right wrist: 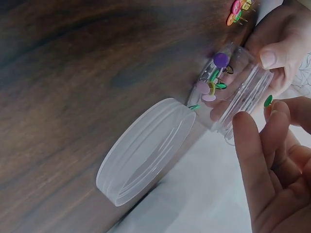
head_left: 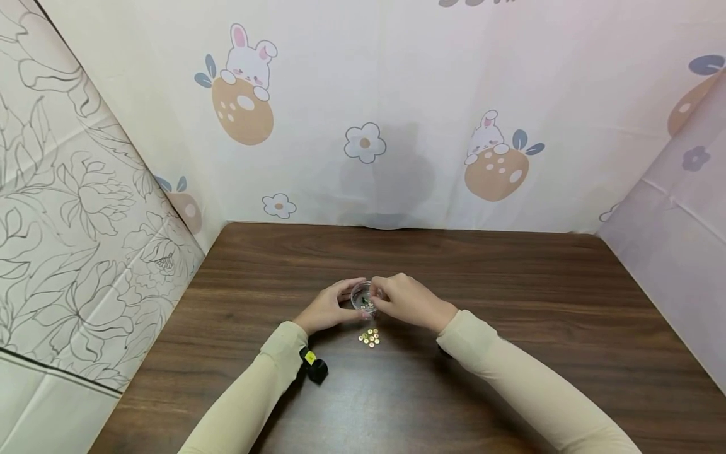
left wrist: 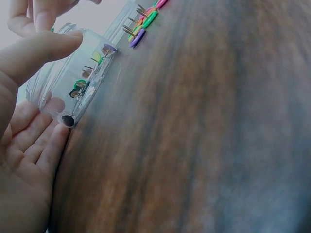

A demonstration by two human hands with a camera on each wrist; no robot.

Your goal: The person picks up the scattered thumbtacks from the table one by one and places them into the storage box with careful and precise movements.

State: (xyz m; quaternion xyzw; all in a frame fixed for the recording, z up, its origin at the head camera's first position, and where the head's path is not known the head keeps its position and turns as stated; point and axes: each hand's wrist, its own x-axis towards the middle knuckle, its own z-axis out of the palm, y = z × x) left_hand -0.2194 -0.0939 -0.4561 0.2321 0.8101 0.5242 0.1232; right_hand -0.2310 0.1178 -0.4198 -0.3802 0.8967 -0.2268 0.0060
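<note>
My left hand (head_left: 331, 307) holds a clear round plastic jar (right wrist: 245, 80) on the table, thumb on one side and fingers on the other. Thumbtacks in purple, pink, green and black (left wrist: 77, 90) lie loose at the jar's bottom. Above the open mouth, my right hand (head_left: 413, 302) pinches a green thumbtack (right wrist: 268, 101) between thumb and fingertip. Just in front of the jar, several coloured thumbtacks (head_left: 371, 340) lie heads down in a close group, their pins upward in the left wrist view.
A translucent white lid (right wrist: 146, 150) lies beside the jar in the right wrist view; the right hand seems to cover it in the head view. The dark wooden table (head_left: 510, 284) meets a printed cloth backdrop (head_left: 420, 82) behind and at both sides.
</note>
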